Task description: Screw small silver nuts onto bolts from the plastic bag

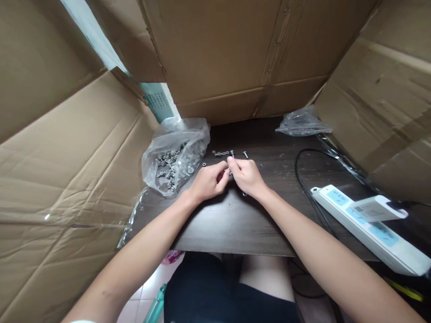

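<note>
My left hand (211, 180) and my right hand (246, 176) meet over the middle of the dark table (235, 224), fingers pinched together. Between the fingertips shows a small metal piece (228, 170), partly hidden; it looks like a bolt or nut. Just beyond the hands lie several bolts and nuts (220, 154), with a single bolt (245, 154) to their right. One nut (204, 164) rests beside my left hand, and another small metal part (244, 194) lies below my right hand. An open clear plastic bag (175, 157) full of metal fasteners stands to the left.
A crumpled clear bag (303, 122) lies at the back right. A white power strip (367, 229) with a plugged-in charger (379, 209) and a black cable (296, 166) occupies the right side. Cardboard walls (229, 54) enclose the table at the back and both sides.
</note>
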